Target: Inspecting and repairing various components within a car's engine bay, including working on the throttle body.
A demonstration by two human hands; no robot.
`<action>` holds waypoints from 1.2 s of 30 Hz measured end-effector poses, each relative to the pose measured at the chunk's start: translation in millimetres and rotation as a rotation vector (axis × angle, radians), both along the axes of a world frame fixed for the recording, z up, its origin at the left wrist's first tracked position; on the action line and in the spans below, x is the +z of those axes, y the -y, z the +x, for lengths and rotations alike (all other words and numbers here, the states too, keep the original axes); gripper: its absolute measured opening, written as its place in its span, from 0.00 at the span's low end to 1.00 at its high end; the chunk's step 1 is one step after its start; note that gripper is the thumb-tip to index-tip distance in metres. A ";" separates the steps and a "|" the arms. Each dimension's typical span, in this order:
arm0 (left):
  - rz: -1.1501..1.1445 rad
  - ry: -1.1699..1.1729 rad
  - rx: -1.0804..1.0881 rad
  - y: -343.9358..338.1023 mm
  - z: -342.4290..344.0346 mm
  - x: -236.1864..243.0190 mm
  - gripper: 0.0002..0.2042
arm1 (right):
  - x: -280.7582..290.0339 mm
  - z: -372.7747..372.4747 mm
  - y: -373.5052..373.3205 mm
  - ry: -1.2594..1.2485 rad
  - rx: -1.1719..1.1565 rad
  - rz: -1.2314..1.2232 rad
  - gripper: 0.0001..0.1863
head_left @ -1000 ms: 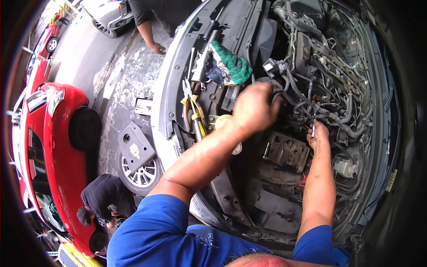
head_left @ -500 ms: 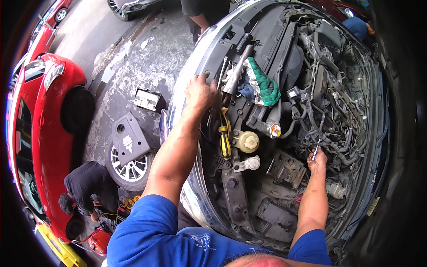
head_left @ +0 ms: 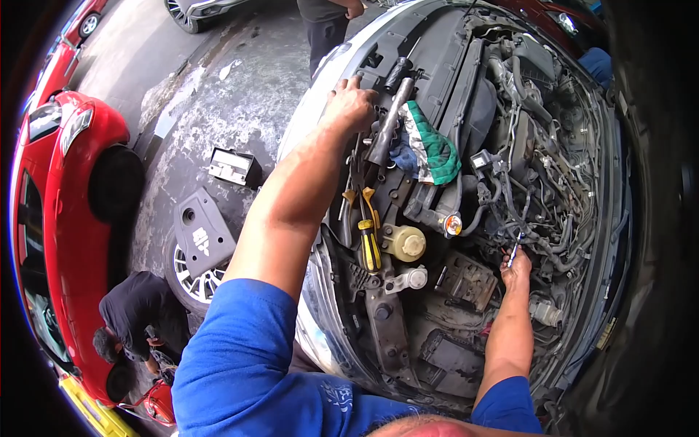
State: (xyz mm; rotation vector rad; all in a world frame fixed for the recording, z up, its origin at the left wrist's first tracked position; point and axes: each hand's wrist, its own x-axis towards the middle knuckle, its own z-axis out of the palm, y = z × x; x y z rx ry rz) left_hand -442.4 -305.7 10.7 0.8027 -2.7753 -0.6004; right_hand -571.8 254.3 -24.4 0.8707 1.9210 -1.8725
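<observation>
My left hand (head_left: 349, 109) is at the front edge of the open engine bay beside several tools, fingers apart and partly curled. Near it lie a metal tool (head_left: 384, 138), a black cylindrical tool (head_left: 398, 73), a green-and-white cloth (head_left: 437, 156), pliers (head_left: 349, 197) and a yellow-black screwdriver (head_left: 370, 251). My right hand (head_left: 515, 268) grips a slim silver tool (head_left: 515, 250) angled into the hoses and fittings of the engine (head_left: 539, 167); the tool's far end is hard to make out. A cream reservoir (head_left: 408, 242) and a battery tray (head_left: 470, 284) are nearby.
A person in dark clothing (head_left: 138, 317) bends beside a red car (head_left: 80, 262). Another person's legs (head_left: 324, 40) show beyond the bumper. A wheel (head_left: 186, 280), an engine cover (head_left: 204, 233) and a battery-like box (head_left: 234, 166) lie on the floor. A blue-clad figure (head_left: 597, 65) appears at top right.
My left hand moved from over the engine's middle to the front edge, then farther along it, away from me. My right hand stays on the silver tool. The view has shifted.
</observation>
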 end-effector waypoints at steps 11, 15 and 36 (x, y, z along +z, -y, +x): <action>0.064 0.338 -0.120 10.1 -56.8 -0.6 0.24 | -10.8 -6.3 -15.5 -0.075 0.056 0.043 0.06; 0.116 0.156 -0.119 17.0 -50.5 -21.5 0.20 | -8.5 -7.2 -18.7 -0.027 0.060 -0.059 0.06; 0.556 -0.469 -0.127 -10.7 45.3 0.2 0.11 | -13.7 -3.7 -16.3 -0.207 0.046 -0.095 0.07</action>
